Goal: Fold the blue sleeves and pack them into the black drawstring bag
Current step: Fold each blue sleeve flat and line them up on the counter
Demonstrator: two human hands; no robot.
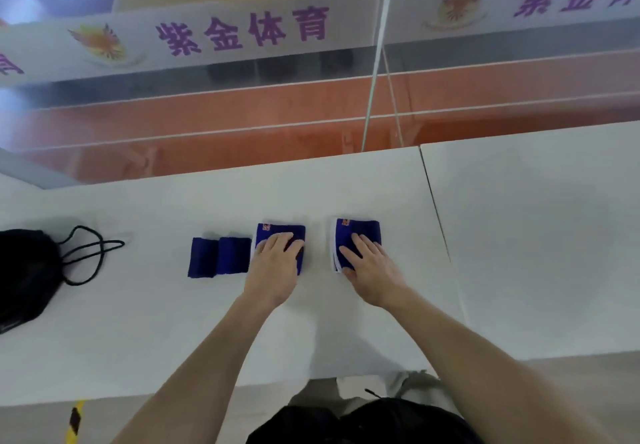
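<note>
Both hands lie flat with fingers spread, each pressing down on a folded piece rather than pinching it. The left hand covers the near half of one folded blue sleeve, and the right hand does the same on a second folded blue sleeve, whose white inner layers show at its left edge. The two sleeves sit side by side, near but apart, about midway across the tabletop and closer to its far edge than its near one.

The step in hand looks like flattening the folds. To do it well, the palms should press evenly so the layers line up, especially on the right piece, where the stacked edges are fanning out.

Just left of the left hand's sleeve lie two smaller dark blue folded pieces, touching each other. Well apart, at the left edge of the tabletop, the black drawstring bag rests with its cord looped loose toward the sleeves; its mouth cannot be made out, so it will likely need opening before packing.
</note>
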